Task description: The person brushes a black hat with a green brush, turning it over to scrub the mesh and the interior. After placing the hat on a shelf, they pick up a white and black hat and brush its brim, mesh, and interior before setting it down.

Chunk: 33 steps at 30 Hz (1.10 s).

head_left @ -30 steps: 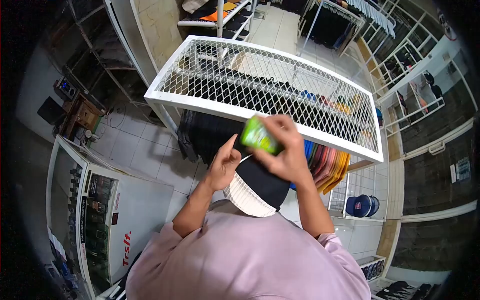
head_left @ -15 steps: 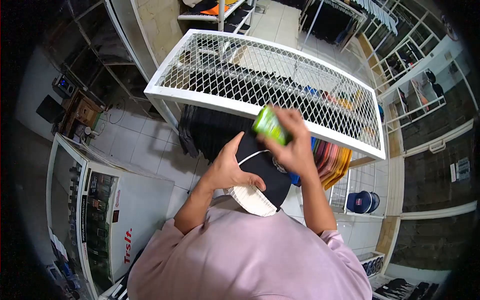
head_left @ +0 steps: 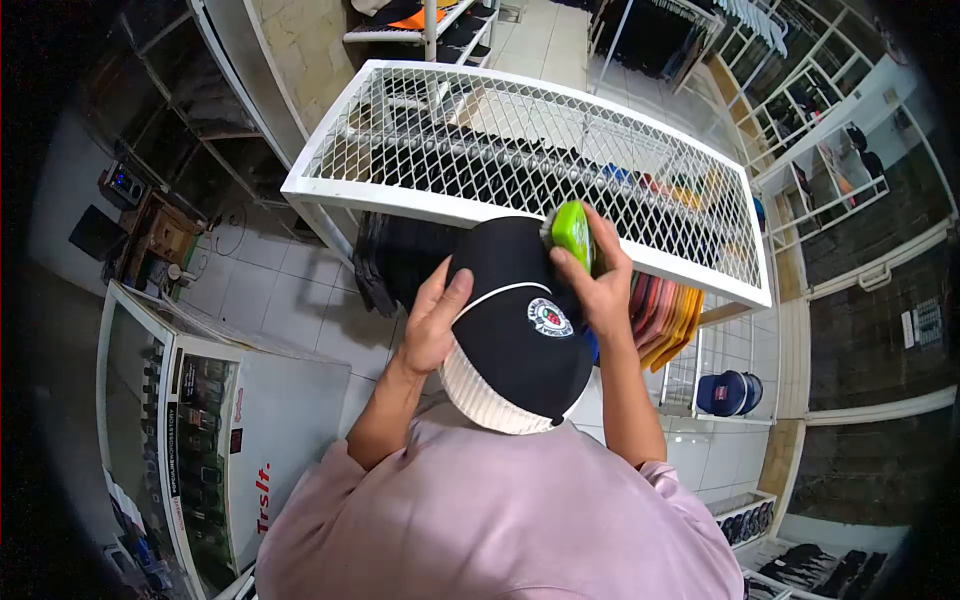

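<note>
A black cap (head_left: 520,340) with white piping, a round embroidered badge and a pale ribbed lining sits in front of my chest. My left hand (head_left: 432,325) grips the cap's left side, its thumb on the black fabric and the other fingers partly hidden. Between the thumb and fingers of my right hand (head_left: 602,275) is a green brush (head_left: 572,232), its bristle side against the cap's upper right edge.
Just beyond the cap stands a white rack (head_left: 400,195) with a mesh top; dark and coloured garments (head_left: 665,320) hang under it. A glass display case (head_left: 285,420) is at the left. Dark blue caps (head_left: 728,393) rest on a shelf at the right.
The green brush has moved up and right, from over the cap to its edge. The cap has turned so that its badge shows, and my left hand has shifted to its side.
</note>
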Motion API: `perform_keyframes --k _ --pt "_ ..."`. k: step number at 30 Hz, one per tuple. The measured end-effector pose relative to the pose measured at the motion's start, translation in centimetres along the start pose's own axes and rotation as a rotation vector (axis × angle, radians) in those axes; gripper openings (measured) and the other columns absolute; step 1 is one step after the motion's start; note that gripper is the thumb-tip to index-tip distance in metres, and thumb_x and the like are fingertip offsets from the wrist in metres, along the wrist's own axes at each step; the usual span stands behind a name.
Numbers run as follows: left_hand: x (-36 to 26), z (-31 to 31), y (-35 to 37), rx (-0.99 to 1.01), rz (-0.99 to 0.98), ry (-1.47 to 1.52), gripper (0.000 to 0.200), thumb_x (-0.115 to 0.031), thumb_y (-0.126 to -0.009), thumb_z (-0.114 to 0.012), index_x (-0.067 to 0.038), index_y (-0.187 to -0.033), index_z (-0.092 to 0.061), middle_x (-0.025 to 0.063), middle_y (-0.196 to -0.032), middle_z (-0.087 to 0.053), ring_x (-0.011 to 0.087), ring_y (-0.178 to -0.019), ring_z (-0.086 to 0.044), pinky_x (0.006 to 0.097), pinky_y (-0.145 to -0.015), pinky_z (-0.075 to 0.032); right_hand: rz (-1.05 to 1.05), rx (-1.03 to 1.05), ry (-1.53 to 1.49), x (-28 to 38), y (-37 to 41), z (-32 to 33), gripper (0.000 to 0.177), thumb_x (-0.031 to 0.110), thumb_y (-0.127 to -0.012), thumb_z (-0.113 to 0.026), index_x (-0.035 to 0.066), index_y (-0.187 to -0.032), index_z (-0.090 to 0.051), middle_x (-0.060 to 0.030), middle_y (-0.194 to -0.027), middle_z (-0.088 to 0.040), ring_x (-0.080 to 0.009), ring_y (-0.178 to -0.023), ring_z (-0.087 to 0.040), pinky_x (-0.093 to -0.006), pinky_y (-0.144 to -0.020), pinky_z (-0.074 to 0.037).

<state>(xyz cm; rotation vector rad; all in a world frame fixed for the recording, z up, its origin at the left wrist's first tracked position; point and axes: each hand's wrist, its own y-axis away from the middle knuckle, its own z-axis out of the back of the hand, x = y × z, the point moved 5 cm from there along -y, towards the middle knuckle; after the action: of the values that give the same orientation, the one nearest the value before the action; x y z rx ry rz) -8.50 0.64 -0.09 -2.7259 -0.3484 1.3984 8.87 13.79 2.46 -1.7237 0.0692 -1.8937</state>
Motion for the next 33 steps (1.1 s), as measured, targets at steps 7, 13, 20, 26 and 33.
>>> perform_keyframes --k 7,13,20,26,33 --pt "0.7 0.7 0.4 -0.097 0.004 0.036 0.049 -0.028 -0.112 -0.044 0.001 -0.151 -0.043 0.0123 -0.146 -0.055 0.0187 -0.129 -0.056 0.0316 -0.109 -0.045 -0.116 -0.030 -0.304 -1.7 1.1 0.3 0.069 0.005 -0.081 -0.082 -0.005 -0.143 -0.055 -0.0088 -0.124 -0.059 -0.0201 -0.118 -0.055 -0.0331 -0.107 -0.039" --pt "-1.2 1.1 0.1 -0.076 -0.083 0.082 0.051 -0.028 -0.112 -0.045 0.000 -0.153 -0.039 0.0113 -0.146 -0.054 0.0187 -0.131 -0.054 0.0319 -0.112 -0.043 -0.146 0.039 -0.302 -4.6 4.9 0.2 0.065 0.011 -0.090 -0.076 -0.009 -0.145 -0.049 -0.0119 -0.140 -0.056 -0.0214 -0.129 -0.053 -0.0344 -0.113 -0.037" --pt "-0.4 -1.0 -0.4 0.051 -0.052 -0.032 0.050 -0.027 -0.111 -0.047 0.002 -0.151 -0.042 0.0116 -0.143 -0.057 0.0170 -0.127 -0.056 0.0314 -0.109 -0.044 -0.073 -0.045 -0.332 -1.7 3.0 1.8 0.074 0.011 -0.085 -0.080 -0.006 -0.149 -0.047 -0.0110 -0.138 -0.056 -0.0219 -0.130 -0.053 -0.0340 -0.113 -0.036" --pt "1.2 -0.3 -0.8 0.140 0.069 -0.102 0.047 -0.026 -0.111 -0.047 0.003 -0.148 -0.044 0.0097 -0.138 -0.059 0.0149 -0.125 -0.056 0.0303 -0.107 -0.046 -0.099 -0.132 -0.298 -1.2 2.9 2.7 0.066 0.008 -0.086 -0.078 -0.005 -0.146 -0.051 -0.0125 -0.135 -0.059 -0.0201 -0.123 -0.057 -0.0334 -0.106 -0.043" --pt "4.3 1.5 -0.6 0.037 0.025 -0.195 0.063 -0.041 -0.110 -0.046 0.006 -0.151 -0.037 0.0099 -0.140 -0.057 0.0125 -0.124 -0.054 0.0296 -0.106 -0.045 0.287 0.311 0.294 6.4 1.3 0.5 0.063 0.013 -0.072 -0.088 0.005 -0.132 -0.069 -0.0148 -0.117 -0.063 -0.0260 -0.110 -0.062 -0.0351 -0.098 -0.048"
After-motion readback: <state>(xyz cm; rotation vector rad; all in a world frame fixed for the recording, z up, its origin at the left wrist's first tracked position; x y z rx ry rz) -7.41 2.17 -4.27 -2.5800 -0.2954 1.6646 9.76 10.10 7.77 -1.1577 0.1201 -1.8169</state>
